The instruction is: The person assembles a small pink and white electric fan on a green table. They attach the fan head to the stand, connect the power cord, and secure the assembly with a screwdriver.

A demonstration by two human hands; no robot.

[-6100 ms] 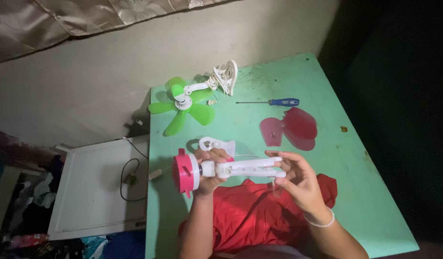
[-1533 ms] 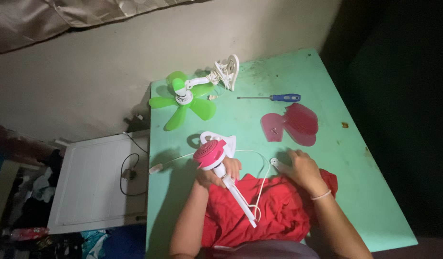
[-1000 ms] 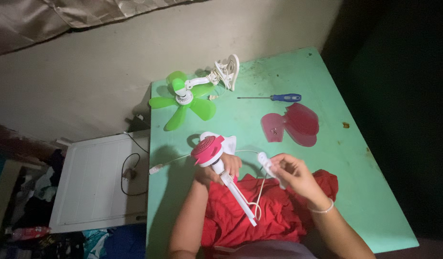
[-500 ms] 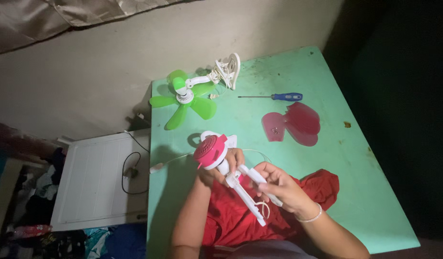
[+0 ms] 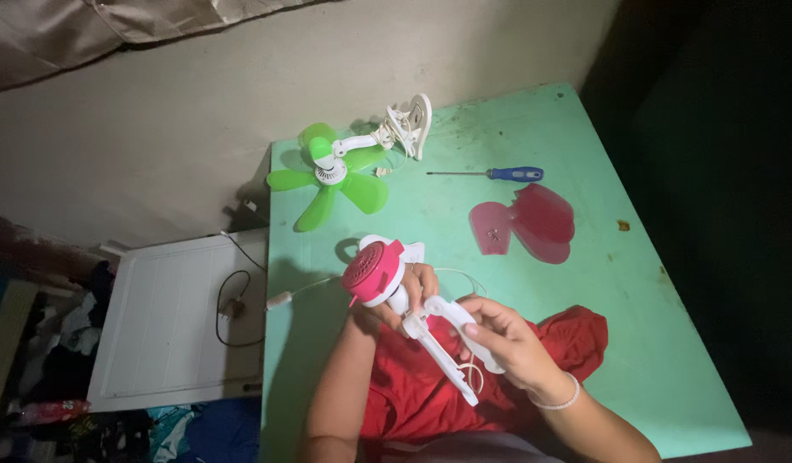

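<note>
Near table edge: right hand (image 5: 499,339) fingers closed around loose white cover piece (image 5: 465,330), pressing it against white arm (image 5: 439,351) of pink fan motor (image 5: 373,272). Left hand (image 5: 405,296) grips fan just below motor head, above red cloth (image 5: 550,343). Mid-table: pink blades (image 5: 525,227). Far edge: blue-handled screwdriver (image 5: 490,174), green fan (image 5: 332,176) at far left corner.

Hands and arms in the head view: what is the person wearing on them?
Both forearms are bare, with no sleeves or gloves in view. The right hand has a thin, pale beaded bracelet around its wrist. The left hand shows no ring, watch or band that can be made out in the dim light.
</note>
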